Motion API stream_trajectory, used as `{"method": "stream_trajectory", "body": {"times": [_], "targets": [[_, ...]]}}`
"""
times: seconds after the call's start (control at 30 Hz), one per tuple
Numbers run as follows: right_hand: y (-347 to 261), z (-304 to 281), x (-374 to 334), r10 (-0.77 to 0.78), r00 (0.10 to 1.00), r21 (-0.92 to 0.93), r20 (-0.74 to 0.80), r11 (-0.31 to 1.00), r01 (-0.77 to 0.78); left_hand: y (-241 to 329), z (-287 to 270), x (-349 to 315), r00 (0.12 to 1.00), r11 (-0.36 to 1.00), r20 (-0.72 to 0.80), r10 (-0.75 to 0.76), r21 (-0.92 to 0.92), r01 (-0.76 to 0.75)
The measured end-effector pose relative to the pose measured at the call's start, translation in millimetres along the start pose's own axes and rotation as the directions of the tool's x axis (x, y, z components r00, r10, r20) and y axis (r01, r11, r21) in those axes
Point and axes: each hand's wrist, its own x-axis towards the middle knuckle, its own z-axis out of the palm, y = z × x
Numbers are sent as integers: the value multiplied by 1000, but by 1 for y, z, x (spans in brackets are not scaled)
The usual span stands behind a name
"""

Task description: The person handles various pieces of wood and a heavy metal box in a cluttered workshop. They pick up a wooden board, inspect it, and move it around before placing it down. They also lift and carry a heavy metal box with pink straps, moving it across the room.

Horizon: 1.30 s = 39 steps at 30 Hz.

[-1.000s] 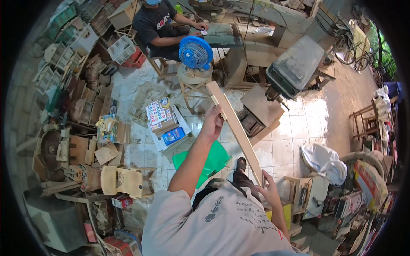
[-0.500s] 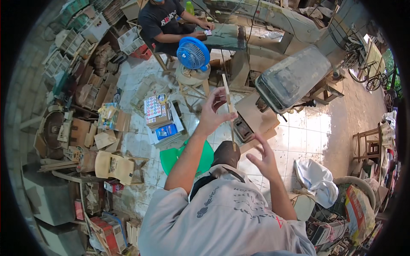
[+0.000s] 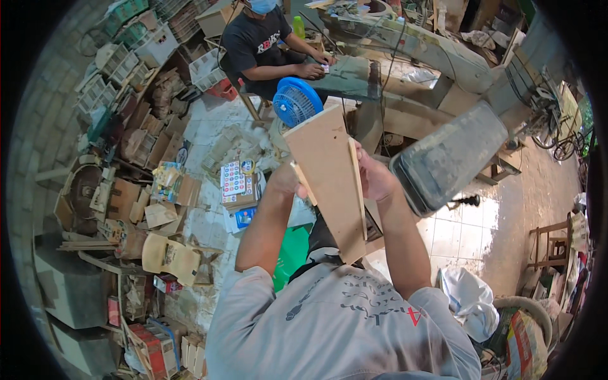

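Observation:
A flat light-brown wooden board [image 3: 328,180] with narrow raised wood strips along its two long edges is held up before my chest. My left hand [image 3: 286,180] grips its left edge by the strip, the fingers partly hidden behind it. On the opposite edge my right hand [image 3: 375,175] is closed around the other strip [image 3: 356,183]. The board leans, its broad face toward me and its lower end near my shirt. Below it a green plastic seat [image 3: 292,253] shows in part.
Across from me a co-worker sits at a bench [image 3: 354,76], hands on a small item. A blue fan [image 3: 296,102] stands behind the board. A large grey plastic case [image 3: 449,155] lies to the right. Boxes [image 3: 239,197] sit on the tiled floor at left, beside scrap-filled shelves.
The board has turned from edge-on to its broad face. My right hand, apart and open before, has moved up and taken hold of it. The view has shifted slightly.

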Motion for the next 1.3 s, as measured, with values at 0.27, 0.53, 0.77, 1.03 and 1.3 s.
{"method": "stream_trajectory", "body": {"times": [0.27,0.53,0.77,1.03,1.3], "targets": [[-7,-47,159,-186,975,443,123,889,114,8,-156,54,998,997,-10,55,58,-55],[-33,-76,288,-76,845,487,529,843,-229,41,-265,89,994,991,-109,-19,126,32],[-25,-104,323,-55,914,469,402,869,-154,36,-303,114,991,995,-103,-87,41,91],[-76,-207,297,-133,989,74,72,989,127,41,-353,66,889,926,-261,-375,-65,372],[-42,-354,307,62,915,-164,-398,977,-138,27,-323,-76,527,843,-667,-527,-336,419]]}}
